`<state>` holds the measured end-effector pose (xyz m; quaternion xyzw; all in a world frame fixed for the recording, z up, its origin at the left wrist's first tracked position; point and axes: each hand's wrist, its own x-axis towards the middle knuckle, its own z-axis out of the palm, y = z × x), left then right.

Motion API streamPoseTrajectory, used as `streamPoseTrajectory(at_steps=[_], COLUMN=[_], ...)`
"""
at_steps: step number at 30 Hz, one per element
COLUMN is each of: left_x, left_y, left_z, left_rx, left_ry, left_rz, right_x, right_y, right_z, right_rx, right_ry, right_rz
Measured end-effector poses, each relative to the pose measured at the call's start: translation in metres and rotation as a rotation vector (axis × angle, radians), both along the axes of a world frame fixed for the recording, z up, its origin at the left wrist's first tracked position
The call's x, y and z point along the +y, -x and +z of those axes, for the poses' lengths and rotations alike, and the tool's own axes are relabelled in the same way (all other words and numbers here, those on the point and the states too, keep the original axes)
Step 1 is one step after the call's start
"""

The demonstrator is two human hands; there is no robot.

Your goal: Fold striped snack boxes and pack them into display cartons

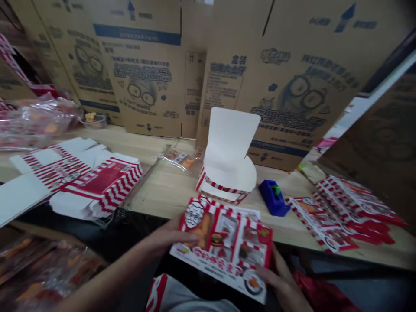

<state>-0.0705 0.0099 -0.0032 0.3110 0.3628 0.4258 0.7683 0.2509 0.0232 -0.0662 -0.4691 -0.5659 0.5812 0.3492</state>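
My left hand [173, 237] grips the left side of a red-and-white printed box [224, 271], its thumb lying on the front. My right hand [276, 277] clasps the box's lower right edge. The box is tilted towards me at the table's front edge, with windows showing small food-like pieces and a burger picture. Just behind it stands an open striped carton [230, 173] with a white inside and a raised flap. A blue tape dispenser [274, 199] sits to the right of this carton.
Flat striped cartons [100, 184] are stacked on the left. Printed packs [354, 208] lie piled on the right. A small clear packet [178, 158] rests near the cardboard boxes [146, 56] along the back. Bagged pieces [42, 277] fill the lower left; more plastic bags [35, 123] lie above.
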Motion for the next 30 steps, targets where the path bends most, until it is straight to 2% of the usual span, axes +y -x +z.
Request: streamPoseTrajectory(at_steps=[2,5,7,10,12,14,17,20,25,27,29,30], left_x=[0.002,0.02,0.032,0.041,0.042,0.042,0.046,0.055,0.063,0.063,0.063,0.062], left_y=[0.059,0.131,0.164,0.192,0.2,0.202,0.195,0.188,0.19,0.192,0.193,0.193], left_z=[0.006,0.009,0.004,-0.016,-0.035,-0.054,-0.079,-0.096,-0.103,-0.103,-0.102,-0.102], left_rx=[0.205,0.6,0.763,0.841,0.792,0.727,0.724,0.739,0.696,0.675,0.648,0.638], left_ry=[-0.123,-0.242,-0.273,-0.278,-0.268,-0.276,-0.308,-0.335,-0.42,-0.441,-0.432,-0.419], left_rz=[0.042,0.173,0.213,0.178,0.11,0.09,0.26,0.435,0.46,0.454,0.427,0.414], right_x=[0.029,0.071,0.093,0.114,0.12,0.123,0.125,0.127,0.117,0.107,0.097,0.095], right_y=[0.061,0.13,0.161,0.187,0.194,0.196,0.199,0.205,0.202,0.195,0.192,0.194], right_z=[0.019,0.033,0.024,-0.005,-0.025,-0.037,-0.04,-0.033,-0.021,-0.008,0.014,0.027], right_rx=[0.094,0.009,-0.034,-0.002,0.025,0.038,0.02,-0.01,-0.093,-0.215,-0.366,-0.436], right_ry=[-0.087,-0.342,-0.444,-0.452,-0.415,-0.369,-0.314,-0.337,-0.365,-0.48,-0.694,-0.8], right_rz=[0.174,0.256,0.296,0.384,0.412,0.423,0.42,0.348,0.353,0.234,0.096,0.094])
